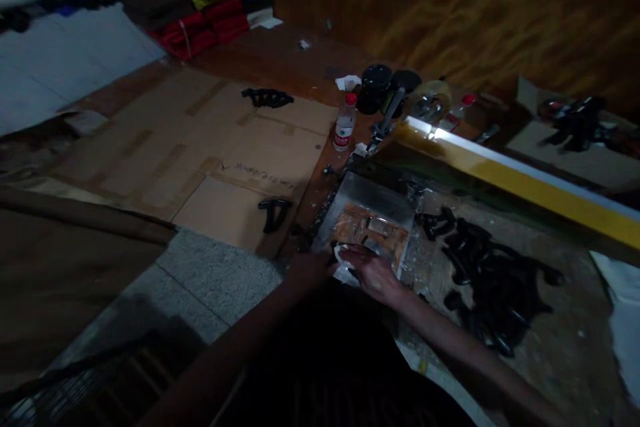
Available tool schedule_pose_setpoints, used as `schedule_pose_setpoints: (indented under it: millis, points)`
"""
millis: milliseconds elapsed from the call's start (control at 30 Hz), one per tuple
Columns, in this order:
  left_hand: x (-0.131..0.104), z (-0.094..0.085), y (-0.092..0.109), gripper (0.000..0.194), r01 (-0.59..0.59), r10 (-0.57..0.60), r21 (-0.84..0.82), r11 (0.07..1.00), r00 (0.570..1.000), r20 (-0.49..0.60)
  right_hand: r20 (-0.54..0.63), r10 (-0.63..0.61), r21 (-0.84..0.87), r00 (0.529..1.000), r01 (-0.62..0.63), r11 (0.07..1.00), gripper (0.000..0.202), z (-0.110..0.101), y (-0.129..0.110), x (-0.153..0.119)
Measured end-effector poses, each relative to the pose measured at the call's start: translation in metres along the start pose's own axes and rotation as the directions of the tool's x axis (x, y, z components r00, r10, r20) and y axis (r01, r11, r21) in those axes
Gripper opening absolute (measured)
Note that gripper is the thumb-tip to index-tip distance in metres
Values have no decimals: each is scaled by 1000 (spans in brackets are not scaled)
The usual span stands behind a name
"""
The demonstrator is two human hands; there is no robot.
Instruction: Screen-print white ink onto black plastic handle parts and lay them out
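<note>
Close to my body, my right hand (pixel 371 272) has its fingers bent over a small white cloth or wad of paper (pixel 343 254). My left hand (pixel 311 269) is right beside it, fingers curled toward the same spot. Dark bits show around the white piece, but the dimness hides what they belong to. Both hands are over the near edge of a worn metal-edged plate (pixel 373 197) with a brown, scraped middle. To the right of my right hand lies a heap of black curved handle-like parts (pixel 493 280).
Single black parts lie on the cardboard sheet (pixel 150 147), one near (pixel 273 212) and one far (pixel 267 99). A red-capped bottle (pixel 345 123), dark jars (pixel 375 88) and a tape roll (pixel 428 101) stand behind the plate. A yellow-and-silver bar (pixel 540 187) crosses the right side.
</note>
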State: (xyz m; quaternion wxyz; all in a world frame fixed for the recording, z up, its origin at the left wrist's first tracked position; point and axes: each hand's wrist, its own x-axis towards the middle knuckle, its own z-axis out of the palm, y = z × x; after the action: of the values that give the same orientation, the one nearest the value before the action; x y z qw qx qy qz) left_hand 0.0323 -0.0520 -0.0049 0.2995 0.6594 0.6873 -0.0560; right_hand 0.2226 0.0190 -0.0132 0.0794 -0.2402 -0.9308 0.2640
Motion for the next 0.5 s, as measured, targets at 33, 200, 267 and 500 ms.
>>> schedule_pose_setpoints:
  millis: [33, 200, 267, 500]
  points:
    - [0, 0, 0, 60, -9, 9, 12, 1000, 1000, 2, -4, 10, 11, 1000, -10, 1000, 57, 0, -1, 5]
    - [1, 1, 1, 59, -17, 17, 62, 998, 1000, 5, -36, 35, 64, 999, -32, 997, 51, 2, -5, 10]
    - [1, 1, 2, 60, -5, 4, 56, 998, 1000, 10, -40, 58, 116, 998, -53, 992, 48, -1, -1, 3]
    - [2, 1, 2, 61, 4, -4, 40, 999, 1000, 11, -47, 557, 658, 829, -394, 642, 35, -18, 17, 9]
